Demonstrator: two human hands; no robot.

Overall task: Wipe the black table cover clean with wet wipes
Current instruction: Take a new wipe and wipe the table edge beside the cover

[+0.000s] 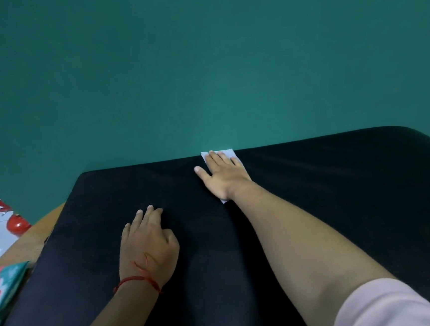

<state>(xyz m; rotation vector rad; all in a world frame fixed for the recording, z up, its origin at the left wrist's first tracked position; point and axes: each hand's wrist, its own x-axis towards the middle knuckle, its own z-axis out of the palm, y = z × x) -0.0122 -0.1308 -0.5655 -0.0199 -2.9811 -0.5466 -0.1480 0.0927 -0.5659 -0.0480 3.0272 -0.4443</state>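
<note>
The black table cover [341, 190] spreads across the lower half of the head view. My right hand [224, 173] lies flat with straight fingers on a white wet wipe [230, 152], pressing it onto the cover at its far edge. Most of the wipe is hidden under the palm; one corner shows by the wrist. My left hand [148, 242] rests on the cover nearer to me, fingers lightly bent with the tips on the cloth, holding nothing. A red string circles its wrist.
A teal and red pack [1, 288] lies at the left edge on the bare wooden tabletop [31, 241]. A red fire extinguisher [15, 222] stands on the floor beyond. A green wall [199, 60] rises behind the table's far edge.
</note>
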